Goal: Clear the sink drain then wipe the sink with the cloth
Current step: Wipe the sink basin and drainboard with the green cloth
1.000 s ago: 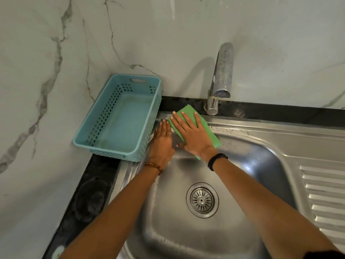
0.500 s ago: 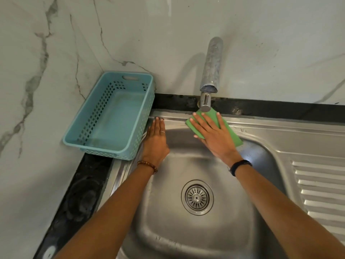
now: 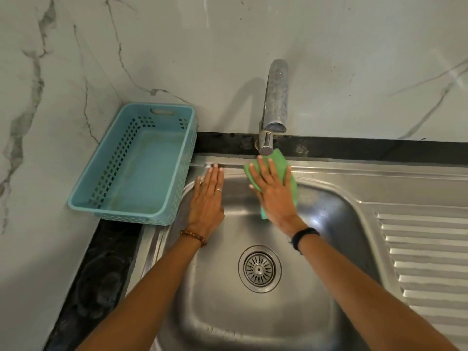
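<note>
Both hands lie flat against the far wall of the steel sink (image 3: 329, 312), fingers straight and pointing away from the person. Under the right hand (image 3: 274, 196) is the green cloth (image 3: 278, 158), pressed by the open palm and spread fingers rather than gripped; nothing is curled round it. The left hand (image 3: 207, 198) rests just beside it to the left, apart from the cloth, its fingers together and holding nothing, their tips reaching the rim near the back left corner.

The cloth sits on the back edge of the basin directly below the tap (image 3: 274, 97), its top corner almost touching the tap's base. A strip of it shows past the fingertips, along the hand's right side, and below the palm on the left, where it hangs down the basin wall.

Compared with a second ago, the right hand and cloth have slid rightward along the back rim, from close against the left hand to under the tap, and the gap between the hands has widened. Since half a second ago the cloth has turned from slanting rightward to more upright. The left hand has kept its place.

Its long axis now runs from the rim down into the basin, tilted slightly left at the bottom. The drain strainer (image 3: 259, 269) lies well below both hands, and a blue basket (image 3: 83, 201) stands at the left.
</note>
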`<state>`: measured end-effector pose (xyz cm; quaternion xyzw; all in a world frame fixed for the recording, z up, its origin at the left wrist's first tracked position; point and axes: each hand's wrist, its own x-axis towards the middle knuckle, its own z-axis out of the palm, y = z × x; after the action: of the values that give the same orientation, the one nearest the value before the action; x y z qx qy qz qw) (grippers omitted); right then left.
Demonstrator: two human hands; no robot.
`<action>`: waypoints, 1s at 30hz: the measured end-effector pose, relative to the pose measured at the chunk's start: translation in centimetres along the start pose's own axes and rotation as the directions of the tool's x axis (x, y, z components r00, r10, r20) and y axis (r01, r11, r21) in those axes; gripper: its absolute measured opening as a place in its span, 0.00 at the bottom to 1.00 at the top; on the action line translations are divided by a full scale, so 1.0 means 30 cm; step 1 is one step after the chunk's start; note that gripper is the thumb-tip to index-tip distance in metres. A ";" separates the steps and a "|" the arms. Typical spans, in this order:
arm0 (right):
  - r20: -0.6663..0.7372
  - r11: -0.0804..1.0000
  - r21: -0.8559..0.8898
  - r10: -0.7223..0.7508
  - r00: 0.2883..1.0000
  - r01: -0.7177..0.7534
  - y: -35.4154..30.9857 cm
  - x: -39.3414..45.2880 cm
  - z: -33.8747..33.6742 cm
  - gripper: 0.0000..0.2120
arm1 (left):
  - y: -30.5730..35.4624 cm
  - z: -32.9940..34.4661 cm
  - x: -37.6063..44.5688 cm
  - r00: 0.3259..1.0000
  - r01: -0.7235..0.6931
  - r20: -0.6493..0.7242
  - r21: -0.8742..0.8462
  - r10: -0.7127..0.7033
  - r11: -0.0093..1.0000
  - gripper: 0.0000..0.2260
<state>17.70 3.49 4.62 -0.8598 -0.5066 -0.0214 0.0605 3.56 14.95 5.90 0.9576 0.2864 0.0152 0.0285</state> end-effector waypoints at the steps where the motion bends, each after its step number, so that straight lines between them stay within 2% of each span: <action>1: 0.002 1.000 -0.002 -0.019 1.000 0.019 -0.034 0.022 0.004 0.29 | 0.016 0.008 0.001 1.000 -0.021 -0.011 0.007 0.021 1.000 0.41; 4: 0.013 0.998 -0.014 -0.068 0.998 0.069 -0.064 0.044 0.014 0.32 | 0.072 0.036 0.002 0.998 -0.048 -0.040 0.074 0.051 0.996 0.40; 7: 0.044 0.975 -0.147 -0.162 0.986 0.167 0.020 0.019 0.006 0.34 | 0.135 0.064 -0.001 0.994 -0.093 -0.042 0.066 0.096 0.993 0.40; 9: 0.050 0.974 -0.179 -0.131 0.990 0.138 0.097 -0.015 -0.002 0.34 | 0.181 0.076 0.008 0.989 -0.144 -0.037 0.058 0.146 0.988 0.39; 15: 0.051 0.964 -0.188 0.200 0.978 -0.188 0.332 -0.187 -0.046 0.29 | 0.263 0.072 0.033 0.984 -0.177 -0.005 0.001 0.177 0.984 0.38; 18: 0.048 0.913 -0.147 0.390 0.919 -0.380 0.346 -0.216 -0.070 0.29 | 0.251 0.062 0.035 0.982 -0.191 -0.002 0.003 0.191 0.982 0.36; 21: 0.051 0.851 -0.013 0.524 0.850 -0.524 0.269 -0.176 -0.071 0.28 | 0.243 0.047 0.047 0.978 -0.209 0.011 0.000 0.209 0.978 0.34; 22: 0.067 0.848 0.039 0.525 0.849 -0.528 0.238 -0.153 -0.069 0.28 | 0.243 0.044 0.049 0.979 -0.205 0.013 -0.004 0.205 0.979 0.34; 25: 0.089 0.902 0.121 0.405 0.910 -0.413 0.141 -0.088 -0.053 0.28 | 0.248 0.042 0.051 0.981 -0.195 0.022 0.005 0.195 0.981 0.35; 30: 0.034 0.971 -0.004 0.239 0.970 -0.239 0.136 -0.069 -0.035 0.31 | 0.243 0.043 0.058 0.981 -0.192 -0.002 0.018 0.192 0.981 0.34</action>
<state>20.28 -0.38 5.12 -0.9148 -0.4003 0.0006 0.0539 9.06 9.77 5.11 0.9809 0.1927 0.0170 0.0180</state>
